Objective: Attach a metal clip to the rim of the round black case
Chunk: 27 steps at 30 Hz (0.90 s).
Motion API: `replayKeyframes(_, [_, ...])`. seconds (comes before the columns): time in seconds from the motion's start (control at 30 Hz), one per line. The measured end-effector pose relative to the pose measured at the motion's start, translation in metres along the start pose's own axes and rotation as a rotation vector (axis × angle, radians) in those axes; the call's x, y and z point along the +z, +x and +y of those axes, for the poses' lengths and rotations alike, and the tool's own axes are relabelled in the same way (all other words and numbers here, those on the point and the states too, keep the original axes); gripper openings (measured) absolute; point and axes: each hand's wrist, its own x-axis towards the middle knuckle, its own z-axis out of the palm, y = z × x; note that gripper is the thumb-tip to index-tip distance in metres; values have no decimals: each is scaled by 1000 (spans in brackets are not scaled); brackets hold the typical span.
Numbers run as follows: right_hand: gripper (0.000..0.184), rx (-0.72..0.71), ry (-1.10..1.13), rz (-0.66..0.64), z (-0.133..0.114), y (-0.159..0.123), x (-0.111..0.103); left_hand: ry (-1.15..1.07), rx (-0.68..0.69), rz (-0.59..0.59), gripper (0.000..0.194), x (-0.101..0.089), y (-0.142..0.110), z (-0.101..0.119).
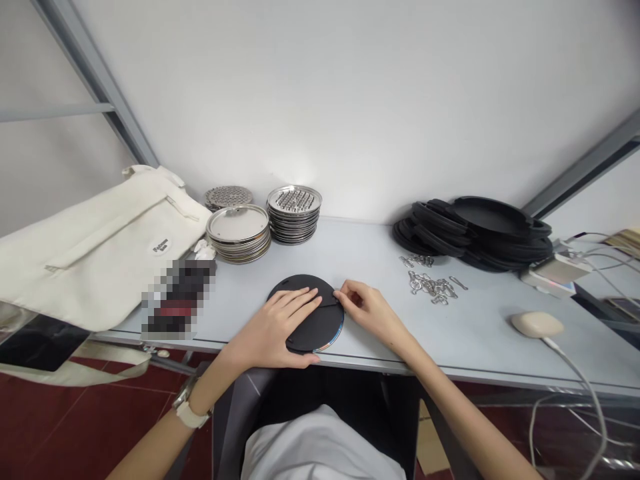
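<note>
A round black disc (320, 327) lies on the table near its front edge, with a bluish, shiny rim showing at the lower right. My left hand (283, 323) rests flat across the disc's left part, fingers stretched out and thumb by the near edge. At the disc's right edge, my right hand (363, 305) is closed in a pinch, touching the rim. A thin dark line runs over the disc toward those fingertips. Whatever they pinch is too small and covered to make out.
Behind the disc stand a stack of metal grater discs (295, 213) and a stack of plain metal discs (239, 230). Black round trays (490, 227) are piled at right, near metal clips (433, 283). A cream bag (115, 247) lies left; a corded white device (537, 325) sits right.
</note>
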Motion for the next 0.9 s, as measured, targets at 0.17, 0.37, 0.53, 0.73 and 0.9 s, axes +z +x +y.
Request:
replayKeyframes(0.17, [17,21,152,13,1,1,-1,-6,1,-1,86,0,0,0])
replayKeyframes(0.37, [11,-10,216,14,3,3,2,-11,-1,-4,84,0,0,0])
replayKeyframes(0.53, [12,-52,227,-44,3,3,3,-14,2,-7,86,0,0,-1])
replayKeyframes(0.73, [10,-35,203,-73,3,1,1,-15,-4,-12,85,0,0,-1])
replayKeyframes(0.9, [11,-26,204,-64,4,1,2,-13,-7,-10,85,0,0,-1])
